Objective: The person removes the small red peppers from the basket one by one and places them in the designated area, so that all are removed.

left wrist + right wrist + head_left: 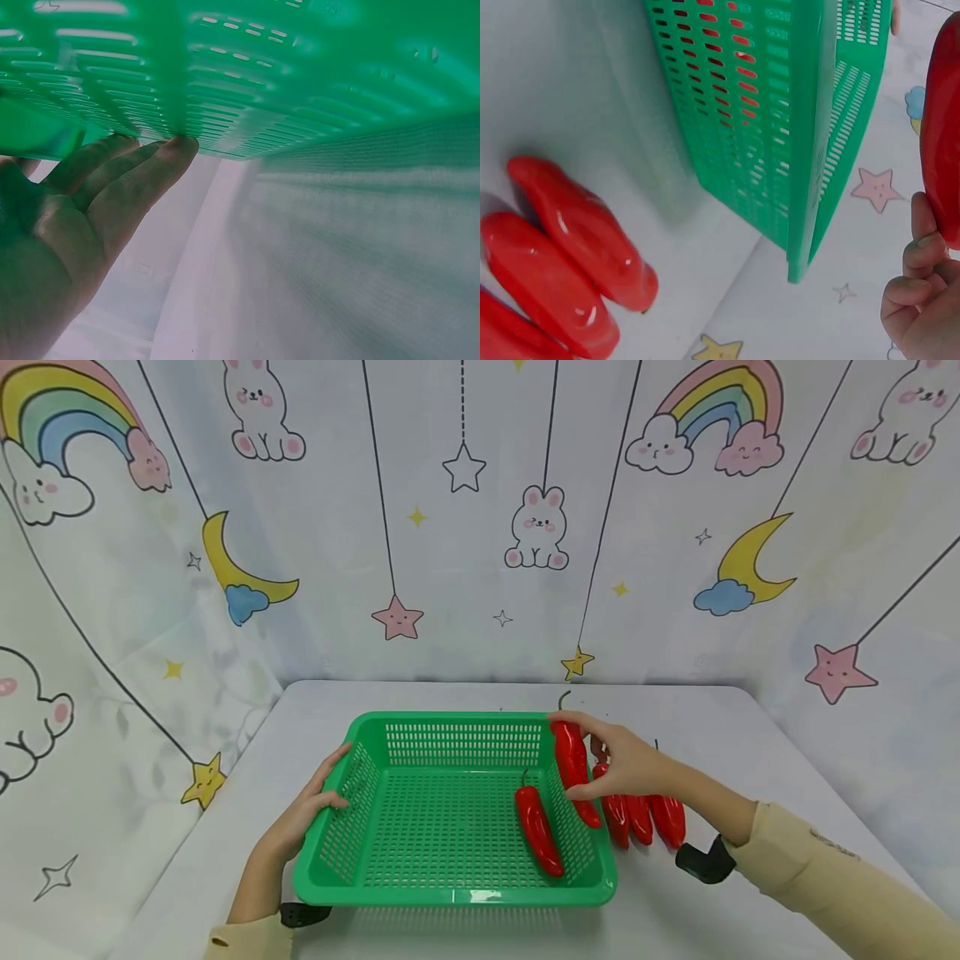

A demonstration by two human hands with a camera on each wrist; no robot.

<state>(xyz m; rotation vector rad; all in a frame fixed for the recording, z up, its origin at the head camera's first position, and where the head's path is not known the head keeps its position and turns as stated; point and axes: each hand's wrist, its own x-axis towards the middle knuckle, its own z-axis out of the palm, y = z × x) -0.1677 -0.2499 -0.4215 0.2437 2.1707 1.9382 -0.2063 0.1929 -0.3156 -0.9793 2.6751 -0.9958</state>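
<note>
Right, clock faces read from the person's seat, basket at centre, 12 being the far side. Green basket [375,895] sits on the white table [697,714], open side up. Left hand [306,812] has the basket's wall at 9 to 10 o'clock: thumb over the rim, fingers along the outside. Right hand [626,762] is at 2 to 3 o'clock, pinching a red pepper [571,756] between thumb and fingers. That pepper is lifted over the side wall, stem towards 12, tip towards 5; can't tell if it touches the rim. Second pepper [538,831] lies in the basket at 3 to 4, stem end towards 11. At least three loose peppers [667,822] lie side by side on the table, outside the basket at 3; the hand partly hides some. Beige sleeves [817,864], black gadget [705,860] at each wrist. Cartoon-print cloth [330,560] hangs at 12.
</note>
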